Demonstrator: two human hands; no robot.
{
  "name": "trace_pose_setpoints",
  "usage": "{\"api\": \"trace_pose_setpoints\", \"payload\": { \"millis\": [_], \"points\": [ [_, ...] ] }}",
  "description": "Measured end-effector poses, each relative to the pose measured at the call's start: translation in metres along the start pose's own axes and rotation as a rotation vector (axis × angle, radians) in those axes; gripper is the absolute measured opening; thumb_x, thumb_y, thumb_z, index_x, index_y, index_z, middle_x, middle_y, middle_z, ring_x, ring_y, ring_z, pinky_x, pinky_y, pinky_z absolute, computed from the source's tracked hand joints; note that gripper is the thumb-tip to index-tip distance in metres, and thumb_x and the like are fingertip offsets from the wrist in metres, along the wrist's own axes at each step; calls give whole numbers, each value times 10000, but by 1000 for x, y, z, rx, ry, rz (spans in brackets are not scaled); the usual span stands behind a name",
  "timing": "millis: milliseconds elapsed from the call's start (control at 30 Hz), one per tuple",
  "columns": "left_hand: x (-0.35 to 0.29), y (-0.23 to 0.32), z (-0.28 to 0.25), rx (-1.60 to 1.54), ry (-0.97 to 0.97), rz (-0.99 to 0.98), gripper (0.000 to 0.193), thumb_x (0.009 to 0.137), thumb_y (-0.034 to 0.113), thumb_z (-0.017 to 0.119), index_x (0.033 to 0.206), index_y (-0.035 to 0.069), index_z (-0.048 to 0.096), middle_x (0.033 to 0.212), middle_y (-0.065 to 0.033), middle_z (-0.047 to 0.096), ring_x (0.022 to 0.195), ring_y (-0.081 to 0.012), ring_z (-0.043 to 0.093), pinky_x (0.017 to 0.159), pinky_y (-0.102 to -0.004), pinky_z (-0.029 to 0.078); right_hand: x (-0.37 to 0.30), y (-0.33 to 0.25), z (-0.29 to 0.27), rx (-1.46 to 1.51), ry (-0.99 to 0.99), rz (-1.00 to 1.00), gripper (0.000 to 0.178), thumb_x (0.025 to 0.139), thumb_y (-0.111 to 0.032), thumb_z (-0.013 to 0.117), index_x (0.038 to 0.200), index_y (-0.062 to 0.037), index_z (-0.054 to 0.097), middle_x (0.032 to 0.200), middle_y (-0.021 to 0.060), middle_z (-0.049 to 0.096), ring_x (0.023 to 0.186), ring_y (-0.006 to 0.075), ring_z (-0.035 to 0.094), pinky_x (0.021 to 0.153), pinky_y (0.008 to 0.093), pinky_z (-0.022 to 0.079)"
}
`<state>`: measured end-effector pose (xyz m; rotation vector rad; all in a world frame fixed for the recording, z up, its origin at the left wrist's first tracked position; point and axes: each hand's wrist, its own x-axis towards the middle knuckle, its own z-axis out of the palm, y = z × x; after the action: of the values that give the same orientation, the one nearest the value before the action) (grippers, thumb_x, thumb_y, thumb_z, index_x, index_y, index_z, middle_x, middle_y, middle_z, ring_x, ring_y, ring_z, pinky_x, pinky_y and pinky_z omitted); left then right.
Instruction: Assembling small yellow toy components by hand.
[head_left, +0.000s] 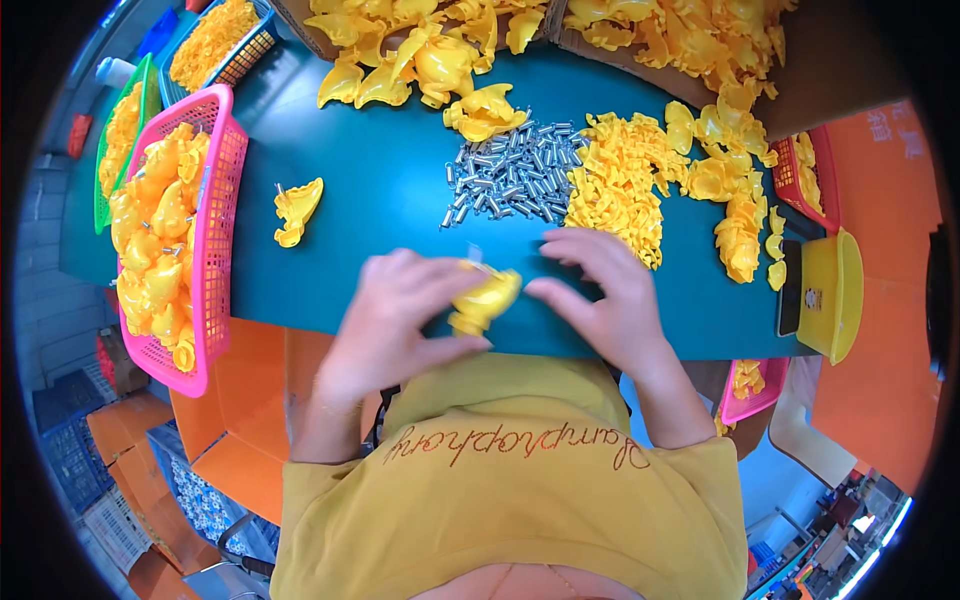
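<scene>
My left hand (395,315) is closed on a glossy yellow plastic duck-like piece (487,301), held low over the table's near edge. A blurred pale bit shows at the top of that piece. Just to its right, my right hand (610,300) is open, thumb and fingers apart, with nothing between them. Beyond the hands lies a heap of small silver metal cylinders (515,172). Against its right side is a heap of small yellow plastic parts (620,180). A single yellow shell (297,212) with a metal bit on it rests on the table's left part.
A pink basket (222,240) of yellow pieces stands at the left, with green (148,90) and blue (255,42) baskets behind. Cardboard boxes (840,70) of yellow shells line the back. A yellow tub (846,300) and red basket (826,190) stand right.
</scene>
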<state>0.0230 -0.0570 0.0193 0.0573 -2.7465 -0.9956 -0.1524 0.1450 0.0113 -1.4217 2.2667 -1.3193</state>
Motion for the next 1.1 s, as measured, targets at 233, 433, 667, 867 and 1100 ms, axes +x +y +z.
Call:
{"api": "trace_pose_setpoints", "payload": {
  "millis": [233,433,667,867,1100],
  "points": [
    [-22,-23,-44,764,244,-315,612,827,436,852,1333,133,689,1305,-46,697,1142,-288,595,994,-424,413,14,11,-32,-421,-21,-93,222,830,-50,796,1032,-142,797,1024,19,672,1005,263,624,807,378,502],
    [-18,-40,-53,911,247,-357,552,892,420,806,1357,150,679,1452,-52,591,1273,-301,537,1040,-449,396,22,11,-24,-575,-178,-154,237,853,-113,780,1077,-188,794,1092,2,656,1049,252,607,820,403,490],
    [22,-19,-41,796,258,-199,354,839,225,819,1176,159,735,1301,1,668,1236,-277,574,1006,-436,422,17,6,-28,-453,9,-194,224,848,-111,813,1066,-153,785,1126,6,708,1047,283,623,827,403,500],
    [46,-32,-5,730,283,-66,187,875,157,763,1055,109,747,921,1,706,958,-203,602,831,-373,431,0,6,-25,-265,107,-191,236,832,-20,811,1055,-90,778,1053,39,762,960,287,656,820,389,520],
    [81,-21,-22,612,342,12,272,844,123,766,1114,107,738,984,-10,718,978,-223,610,819,-389,455,-22,12,-15,-24,114,-164,234,811,28,823,1032,-29,773,949,106,776,837,265,726,751,364,560]
  ]
}}
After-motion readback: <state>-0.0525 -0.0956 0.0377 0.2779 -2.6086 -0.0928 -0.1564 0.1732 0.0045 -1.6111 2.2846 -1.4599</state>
